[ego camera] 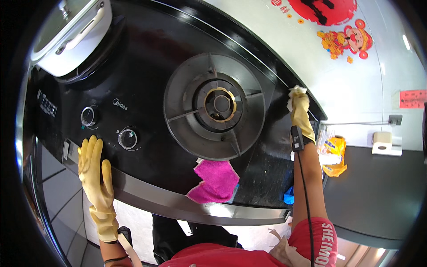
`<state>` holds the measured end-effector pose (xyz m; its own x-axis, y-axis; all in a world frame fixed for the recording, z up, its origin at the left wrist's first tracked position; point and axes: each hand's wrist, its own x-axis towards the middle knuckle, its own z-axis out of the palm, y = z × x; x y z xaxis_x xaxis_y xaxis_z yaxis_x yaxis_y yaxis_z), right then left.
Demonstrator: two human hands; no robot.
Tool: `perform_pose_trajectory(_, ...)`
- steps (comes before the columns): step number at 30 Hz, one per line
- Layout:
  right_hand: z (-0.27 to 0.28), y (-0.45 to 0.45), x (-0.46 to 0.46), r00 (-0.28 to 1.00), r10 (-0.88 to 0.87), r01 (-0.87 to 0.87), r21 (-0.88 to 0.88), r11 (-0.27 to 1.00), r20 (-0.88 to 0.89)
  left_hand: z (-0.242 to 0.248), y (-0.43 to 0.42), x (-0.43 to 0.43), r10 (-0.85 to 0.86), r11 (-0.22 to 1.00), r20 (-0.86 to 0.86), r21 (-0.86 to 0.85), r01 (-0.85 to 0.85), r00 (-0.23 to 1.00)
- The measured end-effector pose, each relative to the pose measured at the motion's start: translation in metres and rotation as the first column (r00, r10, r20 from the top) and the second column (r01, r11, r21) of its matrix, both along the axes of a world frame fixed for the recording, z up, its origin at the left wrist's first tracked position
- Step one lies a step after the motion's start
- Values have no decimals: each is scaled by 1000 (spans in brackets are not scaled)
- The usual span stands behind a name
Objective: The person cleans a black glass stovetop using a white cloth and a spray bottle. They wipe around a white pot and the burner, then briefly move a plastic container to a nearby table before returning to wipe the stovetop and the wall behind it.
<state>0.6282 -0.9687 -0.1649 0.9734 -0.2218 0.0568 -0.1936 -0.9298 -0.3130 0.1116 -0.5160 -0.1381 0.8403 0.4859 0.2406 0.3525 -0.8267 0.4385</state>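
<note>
My right hand, in a yellow rubber glove, presses a crumpled white cloth or wipe against the back right corner of the black counter, by the raised rear edge. My left hand, gloved the same way, rests palm down with fingers apart at the front edge of the black Midea gas hob. Its fingertips lie just below a round control knob. A second knob sits to the right of them. Between my hands is a burner with a round dark pan support.
A pink cloth lies at the front, touching the pan support. A lidded white pot stands on the left burner. Right of my forearm are a yellow packet, a dark lower counter and a small white device. Something blue lies nearby.
</note>
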Motion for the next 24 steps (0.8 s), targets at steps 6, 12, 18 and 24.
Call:
perform_pose_trajectory(6, -9, 92, 43, 917, 215, -288, -186, 939, -335, 1, -3, 2, 55, 998, 15, 34, -55, 998)
perform_pose_trajectory(12, 19, 205, 6, 732, 628, -676, -167, 718, -262, 5, -4, 2, 47, 999, 31, -2, -47, 998)
perform_pose_trajectory(18, 20, 273, 8, 590, 755, -804, -122, 582, -286, 7, 5, 0, 47, 997, -72, -51, -51, 996)
perform_pose_trajectory(24, 8, 372, 12, 518, 827, -855, -179, 487, -221, 7, 18, 1, -13, 997, -64, -80, 8, 998)
